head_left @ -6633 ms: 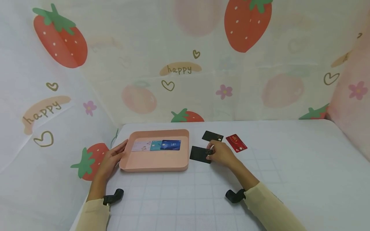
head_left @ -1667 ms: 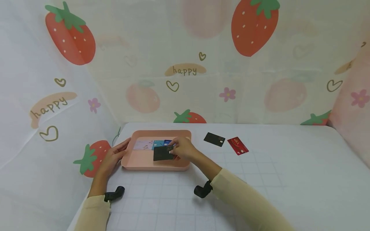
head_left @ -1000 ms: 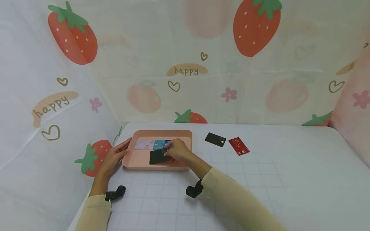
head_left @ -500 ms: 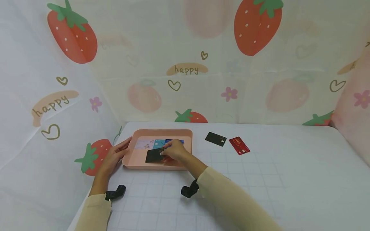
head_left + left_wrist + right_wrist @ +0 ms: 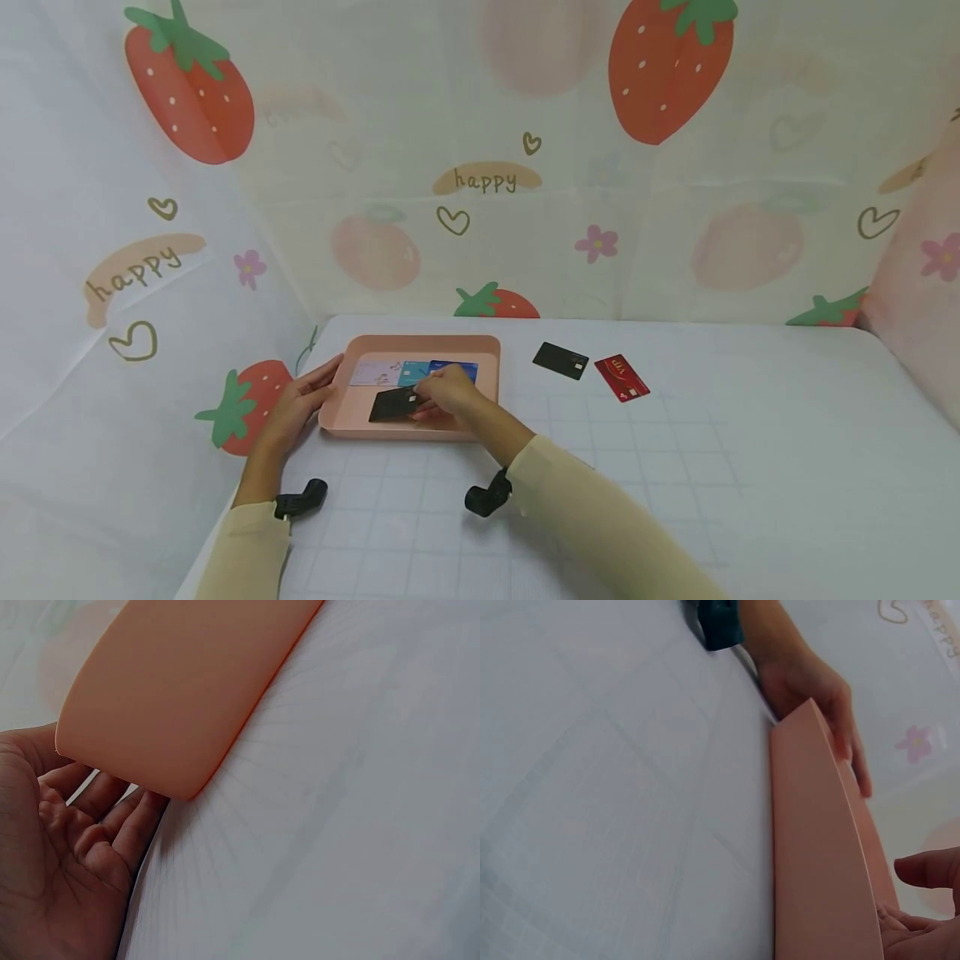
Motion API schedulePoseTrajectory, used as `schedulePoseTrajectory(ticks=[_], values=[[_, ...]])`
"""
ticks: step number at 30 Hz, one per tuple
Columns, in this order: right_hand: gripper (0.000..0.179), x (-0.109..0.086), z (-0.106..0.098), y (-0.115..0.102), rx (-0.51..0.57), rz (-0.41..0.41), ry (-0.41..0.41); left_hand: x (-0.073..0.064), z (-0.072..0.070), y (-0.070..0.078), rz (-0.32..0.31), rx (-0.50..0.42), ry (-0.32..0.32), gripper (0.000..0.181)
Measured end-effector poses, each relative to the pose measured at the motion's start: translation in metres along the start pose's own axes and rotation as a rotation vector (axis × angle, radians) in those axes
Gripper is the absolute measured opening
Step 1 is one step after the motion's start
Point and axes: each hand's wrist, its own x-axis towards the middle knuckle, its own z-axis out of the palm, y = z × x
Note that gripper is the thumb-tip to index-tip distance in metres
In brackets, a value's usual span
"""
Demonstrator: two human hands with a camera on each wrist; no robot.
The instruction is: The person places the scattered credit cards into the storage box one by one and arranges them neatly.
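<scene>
A pink tray (image 5: 483,417) holds a pale patterned card (image 5: 372,373), a teal card (image 5: 412,372) and a blue card (image 5: 463,369) in an overlapping row. Below the row, a black card (image 5: 392,404) lies slanted in the tray. My right hand (image 5: 453,393) reaches over the tray's right part, fingertips at that card's right edge, and partly covers the blue card. In the right wrist view its thumb (image 5: 926,868) stands apart from the fingers; the tray wall hides the card there. My left hand (image 5: 294,410) rests extended fingers against the tray's left side.
Right of the tray, another black card (image 5: 560,360) and a red VIP card (image 5: 622,377) lie on the white table (image 5: 637,500). A strawberry-print cloth (image 5: 660,167) hangs behind the table and along its sides.
My right hand has carried a black card from the table into the tray, lowered it below the row and shifted it left. The left hand stays at the tray's side.
</scene>
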Motion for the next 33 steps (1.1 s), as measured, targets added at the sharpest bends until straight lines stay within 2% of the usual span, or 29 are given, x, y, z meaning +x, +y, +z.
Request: schedulePoseTrajectory(ticks=[7,17,24,33], values=[[0.029,-0.001,0.005,-0.003,0.071,0.063,-0.002,0.000,0.001,0.001,-0.009,-0.005,0.006,0.053],[0.028,-0.001,0.014,-0.006,0.106,0.080,-0.016,0.000,0.000,0.001,-0.017,-0.012,-0.006,0.053],[0.034,-0.005,0.022,-0.011,0.143,0.095,-0.042,-0.002,-0.002,0.002,0.008,-0.007,-0.013,0.054],[0.033,-0.002,0.030,-0.011,0.191,0.105,-0.056,-0.002,-0.001,0.003,-0.010,0.014,0.000,0.053]])
